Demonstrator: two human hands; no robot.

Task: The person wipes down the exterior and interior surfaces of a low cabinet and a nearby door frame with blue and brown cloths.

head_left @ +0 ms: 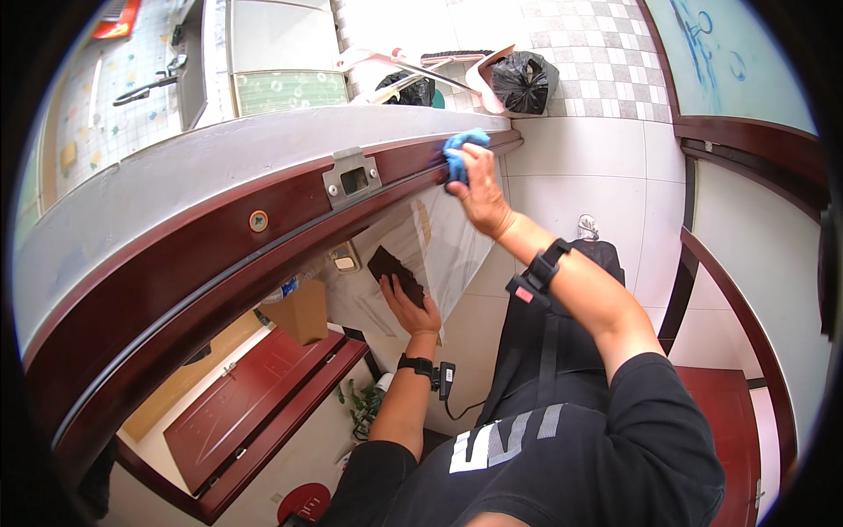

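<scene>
I count one left hand (411, 307), one right hand (481, 189), two black wrist straps (551, 263), one blue cloth (465, 151), one dark flat piece (395, 270) (kind unclear), one metal strike plate (352, 161), two screws (334, 190) on it, one light switch (344, 256). Further off, I get two black plastic bags (525, 83), two red doors (255, 408), one green plant (362, 408), one shoe (588, 230).

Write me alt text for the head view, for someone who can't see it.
A person's right hand grips a crumpled blue cloth at a dark red frame. The left hand is spread at a dark patch on a pale marbled surface. Beyond, a black plastic bag sits on tiled floor.
</scene>
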